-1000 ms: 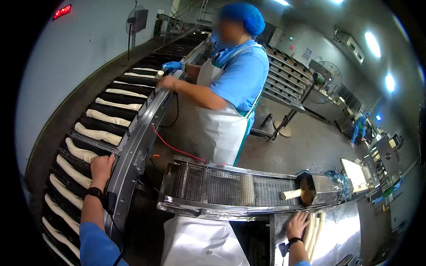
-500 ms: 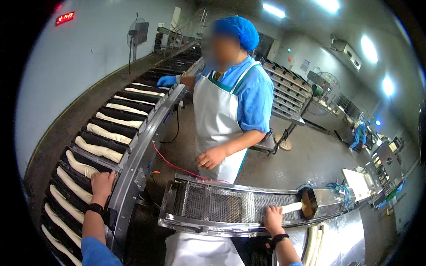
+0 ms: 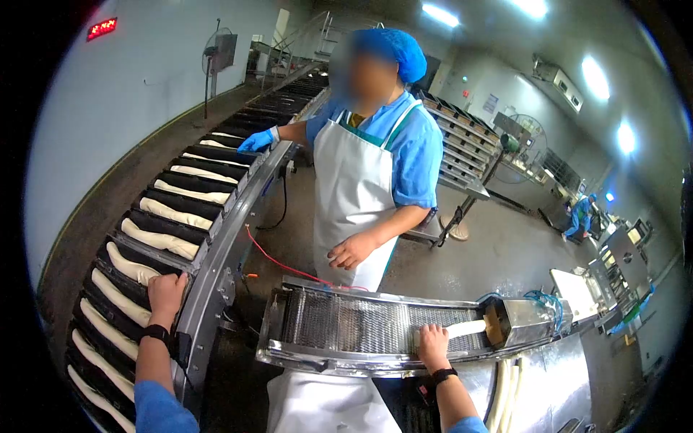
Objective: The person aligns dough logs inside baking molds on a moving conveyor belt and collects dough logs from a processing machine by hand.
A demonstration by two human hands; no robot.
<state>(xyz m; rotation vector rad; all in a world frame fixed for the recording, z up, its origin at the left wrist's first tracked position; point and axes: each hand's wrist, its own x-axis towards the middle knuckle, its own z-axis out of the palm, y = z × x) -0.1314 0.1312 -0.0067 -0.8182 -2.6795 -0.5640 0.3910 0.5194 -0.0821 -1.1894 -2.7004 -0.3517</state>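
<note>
My left hand (image 3: 166,292) is at the near end of a long pale dough strip (image 3: 130,264), which lies in a black baking pan on the left conveyor. Its fingers are closed over that end by the pan's rim; the grip itself is partly hidden. My right hand (image 3: 433,346) is closed around the left end of another dough strip (image 3: 465,329) above the short mesh conveyor (image 3: 350,325). That strip stretches to the opening of a metal housing (image 3: 530,322). A dark band circles each wrist.
A co-worker in a white apron (image 3: 350,195) stands across from me, one blue-gloved hand (image 3: 256,140) over the pans. Several more dough strips (image 3: 159,238) lie in pans along the left conveyor. Others (image 3: 502,393) rest on the steel table (image 3: 556,382). A red cable (image 3: 285,267) hangs between the conveyors.
My right hand has moved left along the mesh conveyor with its dough strip, and more of the strip shows. My left hand stays at the pan. The co-worker's gloved hand has shifted left.
</note>
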